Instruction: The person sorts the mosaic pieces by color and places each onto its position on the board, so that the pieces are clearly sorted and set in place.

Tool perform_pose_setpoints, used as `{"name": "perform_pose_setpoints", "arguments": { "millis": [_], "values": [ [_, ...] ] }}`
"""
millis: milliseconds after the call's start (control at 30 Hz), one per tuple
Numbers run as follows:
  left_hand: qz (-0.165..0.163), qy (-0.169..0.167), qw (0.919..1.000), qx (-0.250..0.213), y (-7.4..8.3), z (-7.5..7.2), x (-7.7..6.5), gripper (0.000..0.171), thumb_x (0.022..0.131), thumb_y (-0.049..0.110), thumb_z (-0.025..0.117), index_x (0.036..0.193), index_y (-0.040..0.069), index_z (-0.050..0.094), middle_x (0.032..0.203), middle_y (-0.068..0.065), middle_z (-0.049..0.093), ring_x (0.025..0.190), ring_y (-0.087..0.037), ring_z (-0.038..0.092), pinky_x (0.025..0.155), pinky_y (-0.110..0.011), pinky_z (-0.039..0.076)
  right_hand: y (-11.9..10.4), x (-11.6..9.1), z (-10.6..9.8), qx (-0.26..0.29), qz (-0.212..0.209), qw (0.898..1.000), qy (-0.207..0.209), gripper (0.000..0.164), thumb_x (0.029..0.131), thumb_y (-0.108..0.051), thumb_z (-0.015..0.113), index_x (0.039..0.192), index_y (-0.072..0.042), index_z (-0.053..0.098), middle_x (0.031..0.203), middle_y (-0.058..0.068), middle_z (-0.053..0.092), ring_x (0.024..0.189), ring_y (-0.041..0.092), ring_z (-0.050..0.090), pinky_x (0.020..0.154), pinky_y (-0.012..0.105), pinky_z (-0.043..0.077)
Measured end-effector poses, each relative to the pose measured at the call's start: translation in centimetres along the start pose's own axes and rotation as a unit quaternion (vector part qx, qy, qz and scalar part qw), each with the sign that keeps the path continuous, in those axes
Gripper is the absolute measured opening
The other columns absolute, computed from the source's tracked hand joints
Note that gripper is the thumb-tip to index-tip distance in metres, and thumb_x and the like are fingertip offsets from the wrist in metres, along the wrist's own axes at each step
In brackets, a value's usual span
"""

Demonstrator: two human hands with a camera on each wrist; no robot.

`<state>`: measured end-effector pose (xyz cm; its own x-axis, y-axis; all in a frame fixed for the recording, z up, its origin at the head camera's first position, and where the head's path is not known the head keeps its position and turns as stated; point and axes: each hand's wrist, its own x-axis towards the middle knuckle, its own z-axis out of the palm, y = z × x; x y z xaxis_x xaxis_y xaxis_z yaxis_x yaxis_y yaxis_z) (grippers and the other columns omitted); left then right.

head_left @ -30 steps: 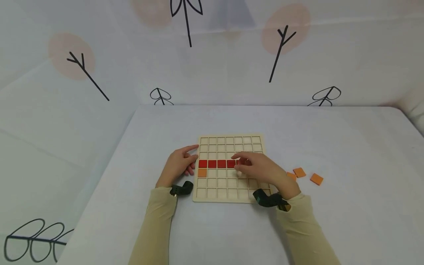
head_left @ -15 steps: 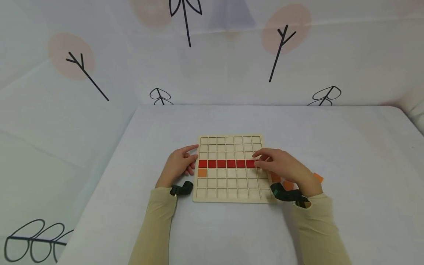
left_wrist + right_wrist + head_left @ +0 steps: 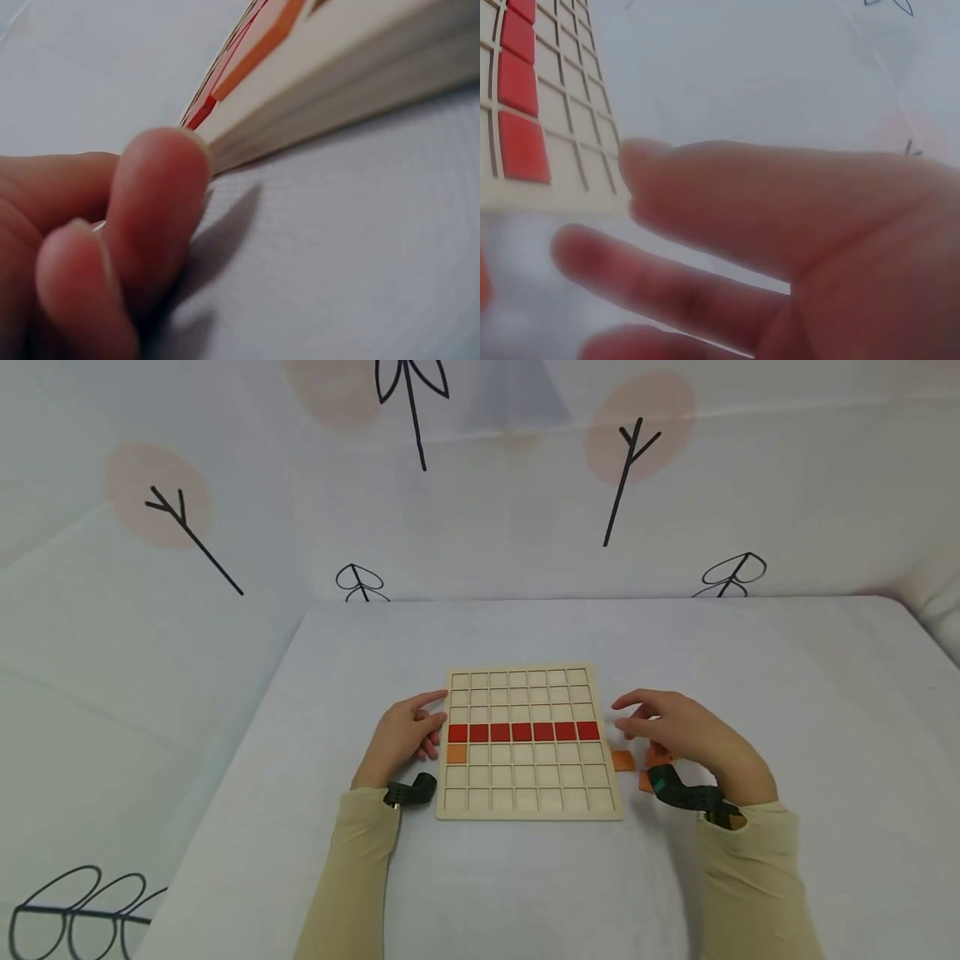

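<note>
Right hand [image 3: 690, 729]: fingers loosely bent, thumb and forefinger parted, nothing seen between them; it hangs just off the right edge of the grid board, over the loose orange tiles. Left hand [image 3: 405, 731]: forefinger extended to the board's left edge, thumb tip beside that edge, the remaining fingers bent; it grips nothing

Loose tiles: one orange tile [image 3: 623, 761] lies on the surface [image 3: 525, 885] at the board's right edge, touching or nearly so; which cannot be told. More orange shows beneath the right hand and its wrist camera [image 3: 686, 792], partly hidden, so no count is given. Judged by look, each tile is light, stiff and thin, with smooth faces that may slide under a fingertip. Best hold would be a pinch on two opposite edges; lying flat, a tile may need tipping first. Breakage appears unlikely

Board: the pale grid board [image 3: 525, 785], apparently wooden, lies flat, seven cells by seven. The red tiles [image 3: 522, 732] fill the middle row; a seated orange tile [image 3: 457, 753] occupies the leftmost cell of the row nearer the person. The board is probably rigid and light enough to shift if pushed; its side edges are the sound place to steady it

Arms: both reach forward from the near side in tan sleeves [image 3: 345, 868], the right wrist angled inward. Beyond stands a printed cloth backdrop [image 3: 487, 518]
</note>
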<state>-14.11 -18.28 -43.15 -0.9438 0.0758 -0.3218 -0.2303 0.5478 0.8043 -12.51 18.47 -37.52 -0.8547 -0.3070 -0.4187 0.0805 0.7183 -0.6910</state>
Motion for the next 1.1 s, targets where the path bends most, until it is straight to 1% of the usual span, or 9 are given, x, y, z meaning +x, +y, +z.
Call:
{"name": "perform_pose_setpoints", "arguments": {
  "millis": [67, 133, 233, 333, 567, 700, 800, 933, 1100],
  "values": [
    [-0.004, 0.001, 1.0, -0.002, 0.0, 0.0, 0.0, 0.041, 0.088, 0.027, 0.058, 0.127, 0.034, 0.047, 0.066, -0.01, 0.058, 0.05, -0.024, 0.06, 0.046, -0.03, 0.048, 0.3, -0.3, -0.3, 0.007, 0.003, 1.0, -0.003, 0.047, 0.087, -0.036, 0.055, 0.124, -0.009, 0.046, 0.096, 0.011, 0.059, 0.058, 0.02, 0.054, 0.057, 0.031, 0.047],
    [-0.007, 0.002, 1.0, -0.004, 0.0, 0.0, 0.0, 0.041, 0.087, 0.027, 0.058, 0.127, 0.035, 0.048, 0.066, -0.011, 0.058, 0.05, -0.024, 0.06, 0.046, -0.03, 0.048, 0.5, -0.6, -0.7, 0.004, 0.0, 1.0, -0.001, 0.047, 0.087, -0.036, 0.055, 0.124, -0.007, 0.046, 0.096, 0.012, 0.059, 0.061, 0.019, 0.054, 0.059, 0.031, 0.048],
    [-0.009, 0.0, 0.9999, -0.006, -0.1, 0.1, 0.0, 0.041, 0.087, 0.028, 0.058, 0.126, 0.036, 0.048, 0.066, -0.011, 0.058, 0.05, -0.024, 0.06, 0.046, -0.03, 0.048, 0.7, -1.2, -1.3, -0.005, -0.004, 1.0, 0.001, 0.048, 0.088, -0.036, 0.054, 0.123, -0.004, 0.046, 0.096, 0.013, 0.058, 0.065, 0.019, 0.056, 0.061, 0.032, 0.049],
    [-0.009, 0.0, 0.9999, -0.007, -0.1, 0.0, 0.1, 0.041, 0.087, 0.028, 0.058, 0.126, 0.036, 0.048, 0.066, -0.011, 0.058, 0.05, -0.024, 0.06, 0.047, -0.03, 0.048, 1.0, -1.9, -1.8, -0.016, 0.004, 1.0, 0.003, 0.049, 0.088, -0.037, 0.054, 0.123, -0.004, 0.046, 0.097, 0.013, 0.058, 0.069, 0.019, 0.055, 0.062, 0.031, 0.048],
    [-0.006, 0.0, 1.0, -0.001, -0.3, -0.1, 0.1, 0.041, 0.087, 0.028, 0.059, 0.125, 0.037, 0.047, 0.066, -0.011, 0.058, 0.05, -0.024, 0.06, 0.047, -0.031, 0.049, 2.1, -2.4, -2.4, -0.038, 0.046, 0.998, -0.001, 0.057, 0.086, -0.042, 0.053, 0.127, -0.004, 0.042, 0.103, 0.017, 0.055, 0.071, 0.019, 0.053, 0.057, 0.03, 0.046],
    [-0.005, -0.003, 1.0, -0.001, -0.3, 0.0, 0.0, 0.042, 0.087, 0.028, 0.059, 0.126, 0.037, 0.047, 0.066, -0.01, 0.058, 0.05, -0.024, 0.06, 0.047, -0.03, 0.049, 2.7, -2.6, -2.6, -0.06, 0.061, 0.996, -0.003, 0.058, 0.086, -0.041, 0.054, 0.127, -0.003, 0.042, 0.104, 0.019, 0.054, 0.072, 0.017, 0.053, 0.06, 0.029, 0.046],
    [-0.006, -0.004, 1.0, -0.004, -0.2, 0.0, 0.0, 0.041, 0.087, 0.027, 0.059, 0.126, 0.036, 0.047, 0.066, -0.01, 0.058, 0.05, -0.024, 0.06, 0.047, -0.03, 0.049, 3.2, -2.7, -2.7, -0.07, 0.074, 0.995, -0.009, 0.061, 0.086, -0.042, 0.053, 0.129, -0.001, 0.039, 0.104, 0.02, 0.053, 0.074, 0.018, 0.054, 0.062, 0.032, 0.047],
    [-0.005, -0.001, 1.0, -0.006, -0.2, 0.1, 0.0, 0.041, 0.087, 0.027, 0.058, 0.125, 0.036, 0.048, 0.066, -0.011, 0.058, 0.05, -0.024, 0.06, 0.046, -0.03, 0.048, 4.0, -3.1, -2.9, -0.06, 0.099, 0.993, -0.024, 0.068, 0.086, -0.046, 0.052, 0.13, 0.002, 0.034, 0.106, 0.025, 0.05, 0.081, 0.025, 0.054, 0.065, 0.036, 0.049],
    [-0.006, 0.0, 1.0, -0.007, -0.2, 0.1, 0.0, 0.041, 0.087, 0.027, 0.058, 0.125, 0.036, 0.048, 0.066, -0.011, 0.058, 0.05, -0.024, 0.06, 0.047, -0.03, 0.048, 5.1, -3.4, -3.1, -0.043, 0.134, 0.99, -0.027, 0.071, 0.084, -0.048, 0.053, 0.126, 0.006, 0.035, 0.112, 0.031, 0.043, 0.087, 0.034, 0.05, 0.064, 0.037, 0.05]
  ]
}}
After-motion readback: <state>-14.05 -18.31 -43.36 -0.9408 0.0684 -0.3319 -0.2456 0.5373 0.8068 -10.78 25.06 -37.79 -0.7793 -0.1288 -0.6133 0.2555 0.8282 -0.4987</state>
